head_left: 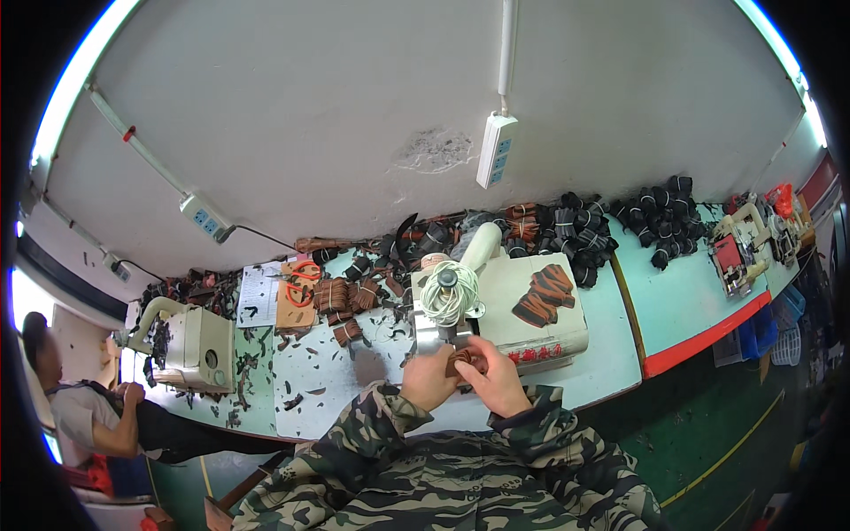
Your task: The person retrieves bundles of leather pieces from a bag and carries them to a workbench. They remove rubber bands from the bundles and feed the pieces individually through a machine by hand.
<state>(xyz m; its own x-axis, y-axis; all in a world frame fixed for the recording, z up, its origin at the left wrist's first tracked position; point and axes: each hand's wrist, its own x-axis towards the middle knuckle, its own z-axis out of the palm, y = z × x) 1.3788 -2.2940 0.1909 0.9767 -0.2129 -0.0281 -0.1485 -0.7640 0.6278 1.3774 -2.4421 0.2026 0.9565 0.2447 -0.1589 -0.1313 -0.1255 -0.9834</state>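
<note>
My left hand point(428, 379) and my right hand point(501, 386) meet in front of a beige bench machine point(571, 327). Both hands are closed on a small brown leather piece point(466, 357) held between them; fingers cover much of it. Just beyond them is the machine's metal front plate point(430, 340). A coil of pale cord point(448, 294) hangs over the machine's head. Several flat brown and black leather pieces point(543, 297) lie on top of the machine's housing, to the right of the coil.
Tied brown bundles point(331, 295), orange-handled scissors point(301, 285) and scraps point(292, 402) lie left on the pale table point(310, 420). Black bundles point(575, 234) line the wall. Another machine point(190, 350) and a seated person point(97, 416) are at far left; a machine point(737, 252) stands far right.
</note>
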